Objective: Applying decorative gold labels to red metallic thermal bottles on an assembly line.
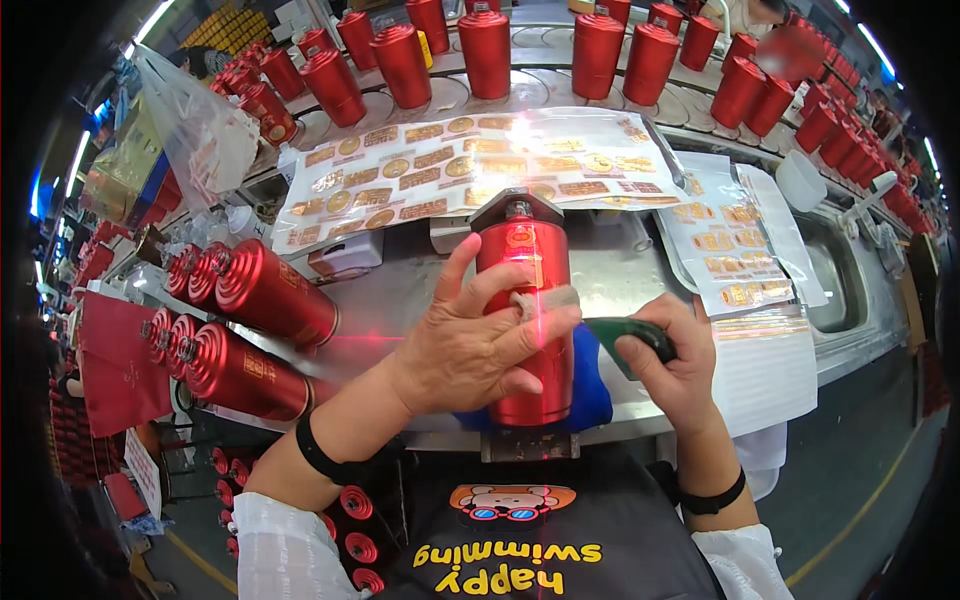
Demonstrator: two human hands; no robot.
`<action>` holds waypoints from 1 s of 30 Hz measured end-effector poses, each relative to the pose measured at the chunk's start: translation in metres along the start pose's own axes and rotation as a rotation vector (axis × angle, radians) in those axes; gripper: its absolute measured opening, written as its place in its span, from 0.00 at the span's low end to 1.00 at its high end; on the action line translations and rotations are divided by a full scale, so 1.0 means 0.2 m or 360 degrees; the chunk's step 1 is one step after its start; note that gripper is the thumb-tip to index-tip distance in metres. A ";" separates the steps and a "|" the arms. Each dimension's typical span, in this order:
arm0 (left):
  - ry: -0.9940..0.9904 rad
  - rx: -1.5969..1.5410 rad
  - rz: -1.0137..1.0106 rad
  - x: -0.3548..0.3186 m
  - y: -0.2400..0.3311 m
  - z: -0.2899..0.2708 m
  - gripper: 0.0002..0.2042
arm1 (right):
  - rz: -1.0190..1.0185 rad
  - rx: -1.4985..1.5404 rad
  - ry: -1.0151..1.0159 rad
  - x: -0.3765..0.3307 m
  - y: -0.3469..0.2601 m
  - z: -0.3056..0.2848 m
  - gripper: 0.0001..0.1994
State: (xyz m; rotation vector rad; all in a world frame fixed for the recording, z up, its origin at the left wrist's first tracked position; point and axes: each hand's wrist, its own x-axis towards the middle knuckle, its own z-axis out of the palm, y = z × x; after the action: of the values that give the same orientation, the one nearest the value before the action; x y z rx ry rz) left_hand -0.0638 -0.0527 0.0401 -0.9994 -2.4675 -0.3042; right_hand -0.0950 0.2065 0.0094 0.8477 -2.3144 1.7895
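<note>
A glossy red bottle (547,250) lies lengthwise in front of me, its neck pointing away, in a metal holder (530,446) with a blue pad (592,388) beneath. Across the bottle's middle rests my left hand (470,340), fingers spread, a pale cover on one finger. A small label sits on the bottle near its neck; part of its face is hidden under those fingers. Just right of the bottle, my right hand (678,368) grips a flat green scraper (618,338) with a dark edge, its blade tip close to the left fingertips. Thin red light lines cross the bottle.
Sheets of gold labels (420,175) lie beyond the bottle, more label sheets (730,245) at the right. Several red bottles (245,370) lie at left. Farther off, red bottles (487,55) stand on a curved conveyor. A sink (835,275) is at right, a plastic bag (200,140) far left.
</note>
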 end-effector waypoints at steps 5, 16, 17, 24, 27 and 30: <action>0.0027 -0.0084 0.0032 -0.06 0.12 0.01 0.26 | -0.0163 -0.0174 0.0060 0.18 -0.10 0.03 0.07; 0.0167 -0.0157 -0.0892 -0.29 0.32 0.12 0.49 | -0.0099 -0.0140 -0.0800 0.53 -0.31 0.18 0.07; 0.0210 -0.0151 -0.0875 -0.29 0.32 0.12 0.49 | -0.0420 -0.0492 -0.0388 0.61 -0.34 0.23 0.06; 0.0252 -0.0157 -0.0856 -0.29 0.32 0.11 0.48 | -0.0701 -0.0515 -0.1123 0.45 -0.43 0.20 0.07; 0.0268 -0.0164 -0.0822 -0.29 0.31 0.12 0.47 | -0.0464 -0.0632 -0.0285 0.59 -0.28 0.20 0.08; 0.0256 -0.0172 -0.0838 -0.29 0.32 0.12 0.48 | -0.0756 -0.0721 -0.0540 0.60 -0.22 0.18 0.09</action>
State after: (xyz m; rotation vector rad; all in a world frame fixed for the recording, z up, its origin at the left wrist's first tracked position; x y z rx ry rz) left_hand 0.0098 -0.0343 -0.0068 -0.3263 -2.5456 -0.6624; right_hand -0.1669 0.1232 0.0846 1.5286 -2.2869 0.9428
